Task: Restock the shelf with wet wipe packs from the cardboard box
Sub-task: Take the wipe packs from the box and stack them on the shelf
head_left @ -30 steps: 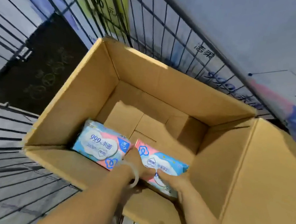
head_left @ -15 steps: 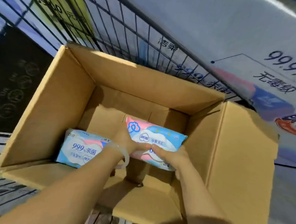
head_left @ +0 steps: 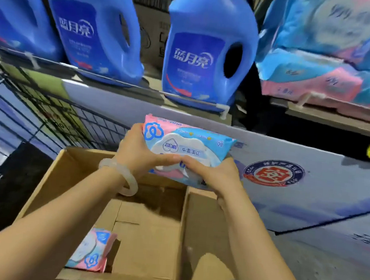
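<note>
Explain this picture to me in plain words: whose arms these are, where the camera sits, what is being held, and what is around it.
There is no machine here. A person wears a wide-angle camera on the head, looking forward and down, so the two bare arms are their own. The left hand, with a pale bangle at the wrist, and the right hand together grip one wet wipe pack, held above an open cardboard box. Another pack lies at the bottom of that box, near its left corner. Above, a shelf carries blue detergent jugs; to the right, stacked wipe packs sit on a neighbouring shelf. A black wire rack shows at the left.
</note>
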`<state>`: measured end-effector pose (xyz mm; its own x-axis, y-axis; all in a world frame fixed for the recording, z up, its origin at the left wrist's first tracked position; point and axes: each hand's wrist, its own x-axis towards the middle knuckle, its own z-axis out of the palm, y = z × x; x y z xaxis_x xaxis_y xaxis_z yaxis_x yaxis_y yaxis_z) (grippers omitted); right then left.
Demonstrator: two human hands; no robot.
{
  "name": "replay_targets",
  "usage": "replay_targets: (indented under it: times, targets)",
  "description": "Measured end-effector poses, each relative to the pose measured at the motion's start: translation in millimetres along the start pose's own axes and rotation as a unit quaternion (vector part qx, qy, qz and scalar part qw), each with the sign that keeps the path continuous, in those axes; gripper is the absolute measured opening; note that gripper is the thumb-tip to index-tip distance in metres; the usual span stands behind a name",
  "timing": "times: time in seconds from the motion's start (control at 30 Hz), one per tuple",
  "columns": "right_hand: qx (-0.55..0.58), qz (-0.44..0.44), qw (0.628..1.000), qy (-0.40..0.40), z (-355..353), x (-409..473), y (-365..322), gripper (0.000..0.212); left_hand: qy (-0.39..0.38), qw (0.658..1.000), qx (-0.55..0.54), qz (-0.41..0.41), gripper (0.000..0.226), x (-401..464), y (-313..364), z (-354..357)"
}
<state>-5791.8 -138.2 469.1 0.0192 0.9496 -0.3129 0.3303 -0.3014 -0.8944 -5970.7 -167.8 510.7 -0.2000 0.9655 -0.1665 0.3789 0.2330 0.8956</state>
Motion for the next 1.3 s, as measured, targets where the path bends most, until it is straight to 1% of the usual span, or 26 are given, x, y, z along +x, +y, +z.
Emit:
replay_targets:
  times: [0.03,0.1,0.2,0.27,0.3,0.37,0.47,0.5,0.53,0.63,0.67,0.73,0.87,1.0,1.07,1.17,1.23,1.3]
  targets:
    - [0.010,-0.019,1.000,0.005,-26.3,-10.2,-9.1,0.125,0.000,1.000,-0.010,0.017,0.076,-9.8,23.3,12.0]
    - [0.024,-0.053,0.998,0.017,-79.3,-27.1,-19.9,0.118,0.000,0.999,-0.022,0.049,0.059,-28.8,63.8,41.6]
    - [0.014,-0.099,0.994,0.043,-163.1,-49.9,-24.0,0.094,0.002,0.995,-0.033,0.095,0.052,-56.5,120.9,97.2]
    - [0.014,-0.117,0.991,0.068,-220.6,-63.2,-21.9,0.090,-0.014,0.991,-0.053,0.120,0.043,-71.3,152.6,140.0]
    - [0.024,-0.118,0.989,0.083,-247.6,-70.7,-20.2,0.089,-0.021,0.990,-0.059,0.129,0.045,-77.5,167.4,160.4]
    - [0.043,-0.128,0.985,0.103,-299.5,-81.8,-16.5,0.087,-0.037,0.985,-0.061,0.156,0.064,-82.3,194.3,199.2]
    - [0.052,-0.146,0.980,0.127,-361.0,-90.8,-17.2,0.099,-0.046,0.980,-0.040,0.189,0.086,-77.8,228.6,248.0]
    - [0.053,-0.157,0.977,0.132,-378.7,-91.8,-18.3,0.095,-0.043,0.978,-0.031,0.203,0.089,-74.7,240.0,261.5]
    - [0.058,-0.166,0.975,0.136,-394.6,-91.1,-19.9,0.085,-0.039,0.974,-0.024,0.223,0.090,-74.1,253.3,273.5]
    - [0.065,-0.201,0.966,0.147,-436.7,-82.0,-27.2,0.053,-0.033,0.963,0.002,0.268,0.081,-66.3,292.5,303.3]
    - [0.070,-0.213,0.964,0.146,-450.0,-76.1,-30.7,0.046,-0.030,0.960,0.010,0.278,0.079,-60.1,304.6,313.1]
    - [0.069,-0.231,0.960,0.140,-475.9,-60.9,-39.7,0.048,-0.010,0.957,0.013,0.290,0.082,-46.4,328.1,331.4]
    - [0.061,-0.255,0.952,0.159,-521.2,-19.9,-64.7,0.048,0.026,0.953,-0.003,0.301,0.107,-12.6,372.2,363.8]
    - [0.035,-0.274,0.948,0.160,-563.9,24.8,-105.6,0.048,0.056,0.945,-0.033,0.321,0.114,30.2,419.1,382.7]
    - [0.026,-0.287,0.944,0.161,-580.9,45.5,-125.3,0.048,0.065,0.942,-0.052,0.326,0.110,50.9,441.0,388.4]
    - [0.030,-0.317,0.933,0.166,-600.1,73.1,-149.1,0.052,0.084,0.932,-0.085,0.343,0.091,74.2,472.1,392.4]
    - [0.033,-0.333,0.928,0.162,-608.5,87.3,-160.3,0.048,0.104,0.925,-0.082,0.356,0.088,85.5,485.4,394.0]
    - [0.033,-0.346,0.925,0.154,-612.3,106.0,-163.1,0.047,0.134,0.925,-0.056,0.351,0.092,94.6,489.0,398.0]
